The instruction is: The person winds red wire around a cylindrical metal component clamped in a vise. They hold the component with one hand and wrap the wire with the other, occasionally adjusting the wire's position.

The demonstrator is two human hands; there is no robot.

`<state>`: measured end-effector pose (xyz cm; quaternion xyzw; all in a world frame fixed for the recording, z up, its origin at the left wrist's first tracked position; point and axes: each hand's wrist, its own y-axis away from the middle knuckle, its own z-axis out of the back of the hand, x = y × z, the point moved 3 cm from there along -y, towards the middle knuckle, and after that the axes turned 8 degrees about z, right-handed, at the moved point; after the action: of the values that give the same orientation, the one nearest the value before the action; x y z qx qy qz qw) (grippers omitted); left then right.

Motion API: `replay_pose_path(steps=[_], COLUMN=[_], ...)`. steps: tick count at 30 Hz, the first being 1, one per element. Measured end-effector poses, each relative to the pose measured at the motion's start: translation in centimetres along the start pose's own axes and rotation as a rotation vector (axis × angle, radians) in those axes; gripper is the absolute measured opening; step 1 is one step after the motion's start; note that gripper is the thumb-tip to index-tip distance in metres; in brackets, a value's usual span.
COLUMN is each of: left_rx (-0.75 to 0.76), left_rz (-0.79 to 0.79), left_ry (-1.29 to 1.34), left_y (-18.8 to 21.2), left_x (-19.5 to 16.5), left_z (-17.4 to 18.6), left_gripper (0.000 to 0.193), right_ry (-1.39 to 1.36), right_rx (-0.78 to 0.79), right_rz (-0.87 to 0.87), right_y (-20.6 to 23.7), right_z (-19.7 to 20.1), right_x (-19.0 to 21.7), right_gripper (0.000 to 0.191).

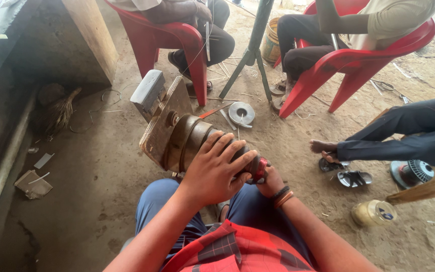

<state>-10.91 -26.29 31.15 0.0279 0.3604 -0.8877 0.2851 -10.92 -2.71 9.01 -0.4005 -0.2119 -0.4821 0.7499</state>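
Note:
A brown, stepped cylindrical former (179, 141) on a wooden board (159, 128) rests over my knees, tilted up and to the left. My left hand (215, 168) lies spread across its near end, palm down, gripping it. Lower right, my right hand (270, 181) is partly hidden behind the left; its fingers close around a small red part (260, 168) at the cylinder's tip. A grey block (148, 90) sits at the board's far edge.
Two people sit in red plastic chairs (187, 40) (358, 60) ahead, a metal stand (251, 50) between them. A tape roll (241, 113) lies on the dirt floor. At right: another person's legs (404, 138), sandals (353, 177), a fan-like part (411, 172), a jar (373, 212).

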Motion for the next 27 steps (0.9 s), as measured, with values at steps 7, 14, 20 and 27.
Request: replay_pose_path(steps=[7,14,20,27], left_rx=[-0.001,0.006,0.005,-0.001], left_rz=[0.001,0.003,0.003,0.001], left_ry=[-0.001,0.000,0.002,0.003], left_y=[0.05,-0.15,-0.15,-0.15], left_x=[0.05,0.21,0.18,0.13], left_z=[-0.05,-0.23,-0.35,-0.27], left_gripper=[0.047,0.048,0.047,0.047], right_ry=[0.016,-0.048,-0.126,-0.115], right_rx=[-0.008,-0.026,-0.038,-0.028], right_rz=[-0.033,-0.011,-0.032,-0.024], right_y=[0.10,-0.12,-0.02,-0.03], right_z=[-0.24,-0.17,-0.21,-0.25], right_x=[-0.66,-0.42,-0.48,-0.60], right_gripper=[0.030,0.030,0.029,0.029])
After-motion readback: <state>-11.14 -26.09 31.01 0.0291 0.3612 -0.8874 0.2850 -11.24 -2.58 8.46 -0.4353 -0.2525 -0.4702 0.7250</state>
